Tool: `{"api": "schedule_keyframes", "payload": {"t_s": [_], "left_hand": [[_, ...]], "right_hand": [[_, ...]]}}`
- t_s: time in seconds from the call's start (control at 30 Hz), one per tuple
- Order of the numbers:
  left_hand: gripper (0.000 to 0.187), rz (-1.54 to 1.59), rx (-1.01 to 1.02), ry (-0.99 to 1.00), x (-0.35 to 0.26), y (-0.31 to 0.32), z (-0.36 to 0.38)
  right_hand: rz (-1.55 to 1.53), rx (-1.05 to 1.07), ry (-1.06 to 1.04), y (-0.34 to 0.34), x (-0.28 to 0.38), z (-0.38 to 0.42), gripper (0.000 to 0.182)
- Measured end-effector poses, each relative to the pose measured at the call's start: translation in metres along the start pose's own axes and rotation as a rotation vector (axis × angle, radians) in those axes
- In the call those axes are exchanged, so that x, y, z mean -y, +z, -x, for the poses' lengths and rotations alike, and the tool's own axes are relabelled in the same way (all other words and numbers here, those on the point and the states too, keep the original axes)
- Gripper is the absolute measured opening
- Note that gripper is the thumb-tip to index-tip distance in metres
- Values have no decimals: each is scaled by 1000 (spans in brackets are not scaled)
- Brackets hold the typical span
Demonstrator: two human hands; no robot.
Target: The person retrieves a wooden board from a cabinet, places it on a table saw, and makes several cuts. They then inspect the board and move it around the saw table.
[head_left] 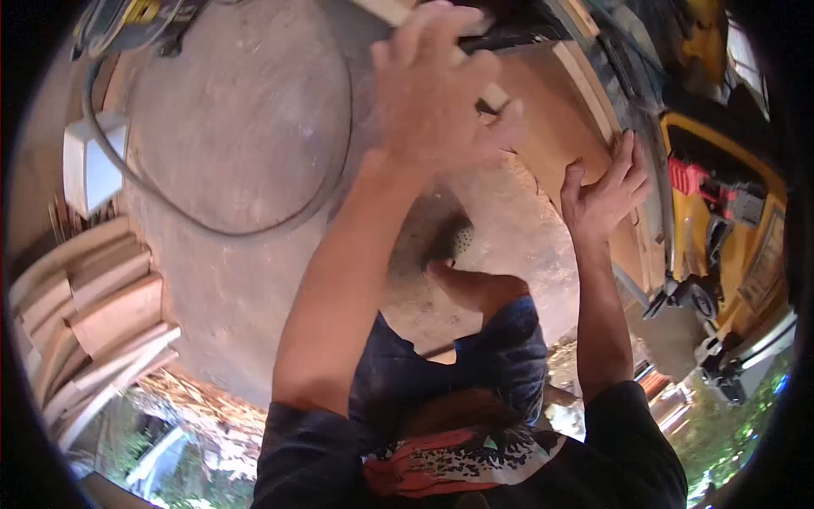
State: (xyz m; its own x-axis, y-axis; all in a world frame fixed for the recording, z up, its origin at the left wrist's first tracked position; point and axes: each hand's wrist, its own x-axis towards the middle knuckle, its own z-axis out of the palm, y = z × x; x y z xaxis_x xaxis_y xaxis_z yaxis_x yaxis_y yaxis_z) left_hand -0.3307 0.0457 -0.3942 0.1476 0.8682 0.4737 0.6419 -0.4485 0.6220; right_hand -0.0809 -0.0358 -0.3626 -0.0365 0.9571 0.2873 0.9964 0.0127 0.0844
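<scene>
My left hand [441, 89] is raised at the top middle with its fingers spread, smeared a little by motion. It overlaps the near end of a brown wooden panel [543, 102], and nothing shows in its grasp. On the right, my right hand [606, 191] lies over the panel's long side, thumb apart and fingers stretched across the pale wooden strip [587, 85] there. A dark gap shows past my left fingertips, and part of the panel is hidden behind that hand.
A dark hose [246, 231] loops over the brown floor [246, 102]. Stacked wood pieces [114, 297] and a white box-shaped object [97, 161] stand at left. At right is a yellow frame [678, 229] with a red tool [699, 182]. My foot [458, 242] is below the panel.
</scene>
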Motion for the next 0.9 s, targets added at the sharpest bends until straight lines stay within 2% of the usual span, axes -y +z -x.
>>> {"api": "schedule_keyframes", "payload": {"t_s": [0.07, 0.13, 0.23, 0.3, 0.33, 0.4, 0.53, 0.63, 0.7, 0.73, 0.9], "left_hand": [[34, 9, -101, 40, 10, 13, 1], [33, -1, -227, 200, 18, 16, 1], [35, -43, -272, 330, 29, 18, -5], [37, -184, -240, 439, 36, 17, -4], [37, -142, -250, 494, 36, 22, -3], [36, -103, -378, 400, 36, 31, -2], [38, -148, -453, 525, 36, 37, -5], [42, -101, -571, 566, 29, 49, -8], [44, -179, -643, 555, 24, 56, -19], [44, -187, -649, 573, 25, 57, -22], [41, -166, -649, 557, 23, 74, -40]], "right_hand": [[10, -71, 24, 9, 7, 2, 79], [38, -174, 62, 23, 8, -1, 80], [56, -249, 133, 36, 16, 5, 82], [6, -272, 159, 39, 18, 14, 77], [42, -306, 206, 45, 17, 18, 77], [41, -391, 155, 54, 9, 25, 72], [46, -549, 280, 57, -9, 55, 59], [115, -546, 235, 55, -19, 67, 62], [33, -497, 318, 40, -15, 57, 49], [49, -523, 343, 30, -12, 56, 49], [17, -320, 406, -6, 33, 81, 21]]}}
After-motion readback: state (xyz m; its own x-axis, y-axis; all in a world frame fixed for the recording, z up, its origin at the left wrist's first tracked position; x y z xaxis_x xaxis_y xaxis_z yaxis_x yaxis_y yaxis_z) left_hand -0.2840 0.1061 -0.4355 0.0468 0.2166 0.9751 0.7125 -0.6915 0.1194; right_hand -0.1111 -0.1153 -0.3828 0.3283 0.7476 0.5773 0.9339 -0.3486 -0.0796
